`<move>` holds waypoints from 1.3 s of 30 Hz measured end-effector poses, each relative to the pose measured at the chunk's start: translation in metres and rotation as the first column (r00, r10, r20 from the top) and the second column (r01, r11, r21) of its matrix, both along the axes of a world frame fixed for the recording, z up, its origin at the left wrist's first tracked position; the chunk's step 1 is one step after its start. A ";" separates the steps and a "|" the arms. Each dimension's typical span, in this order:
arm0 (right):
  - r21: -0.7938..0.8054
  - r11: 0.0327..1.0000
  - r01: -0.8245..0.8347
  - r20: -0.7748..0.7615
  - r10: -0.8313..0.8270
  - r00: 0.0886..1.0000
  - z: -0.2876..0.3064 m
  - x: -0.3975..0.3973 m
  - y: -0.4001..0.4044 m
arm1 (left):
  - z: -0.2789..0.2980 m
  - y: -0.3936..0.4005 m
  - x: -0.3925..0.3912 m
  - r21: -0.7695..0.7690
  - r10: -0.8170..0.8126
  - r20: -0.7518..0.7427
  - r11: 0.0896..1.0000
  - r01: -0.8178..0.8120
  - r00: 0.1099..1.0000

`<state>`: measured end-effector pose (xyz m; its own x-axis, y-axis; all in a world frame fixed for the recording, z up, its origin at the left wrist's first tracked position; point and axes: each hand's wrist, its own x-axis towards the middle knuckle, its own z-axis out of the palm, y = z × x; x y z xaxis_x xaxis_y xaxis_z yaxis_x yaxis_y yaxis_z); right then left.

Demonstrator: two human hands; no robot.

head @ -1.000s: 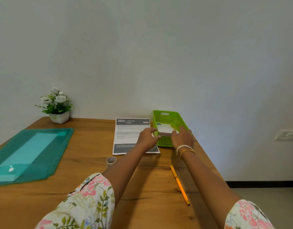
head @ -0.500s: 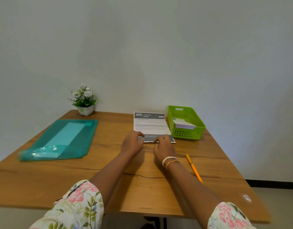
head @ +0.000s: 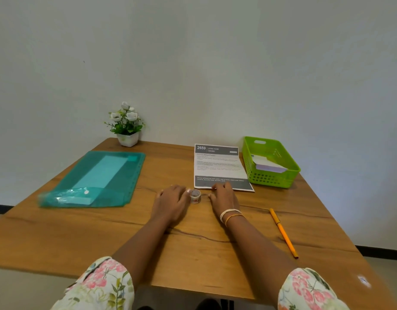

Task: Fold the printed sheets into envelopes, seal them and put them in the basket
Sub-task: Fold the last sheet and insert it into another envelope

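The next printed sheet (head: 220, 167) is lying flat toward the far edge of the table (head: 81, 238), just left of the green basket (head: 272, 179) at the far right corner. The basket is already holding one folded envelope (head: 269, 167), so this looks like the start of another round.

Both hands are resting palm-down on the table, gripping nothing. The right hand (head: 224, 198) is lying with loose fingers whose tips are touching the sheet's near edge. The left hand (head: 171, 201) is sitting just beside the small tape roll (head: 195, 196), which stands between the two hands; whether the thumb is touching the roll is unclear.

To do this step well, I judge the sheet should be slid toward the near edge first, since folding at full reach is making neat creases harder. The roll is standing in that path, so it wants nudging aside to the left. Then both thumbs should be going under the near corners, lifting evenly so the edges meet squarely before any crease is pressed.

The pencil (head: 282, 232) is lying near the right edge, the teal folder (head: 96, 179) along the left edge, the flowerpot (head: 127, 126) at the far edge.
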<state>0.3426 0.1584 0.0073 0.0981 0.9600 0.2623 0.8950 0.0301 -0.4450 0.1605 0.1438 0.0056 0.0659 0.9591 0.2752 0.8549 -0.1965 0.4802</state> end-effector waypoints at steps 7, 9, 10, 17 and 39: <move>0.152 0.988 0.023 0.093 -0.037 0.995 -0.004 -0.004 0.008 | 0.001 0.002 0.005 0.009 -0.246 -0.095 0.969 0.248 0.965; 0.170 0.985 0.007 0.118 -0.027 0.993 -0.005 -0.004 0.011 | 0.002 0.004 0.006 0.078 -0.227 -0.096 0.969 0.235 0.969; 0.171 0.985 0.004 0.135 -0.027 0.991 -0.005 -0.003 0.012 | 0.000 0.006 0.005 0.104 -0.213 -0.070 0.970 0.219 0.975; 0.095 0.995 0.020 0.228 -0.041 0.973 -0.006 -0.002 0.019 | -0.007 0.023 -0.010 0.067 -0.116 0.131 0.992 0.108 0.985; 0.077 0.997 0.027 0.278 -0.048 0.959 -0.005 -0.038 0.012 | -0.006 0.030 -0.033 0.242 0.029 -0.200 0.970 0.020 0.979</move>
<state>0.3047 0.1701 0.0019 0.0466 0.9349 0.3520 0.9845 0.0167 -0.1748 0.1270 0.1738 -0.0006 0.1393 0.8660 0.4802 0.9298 -0.2812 0.2373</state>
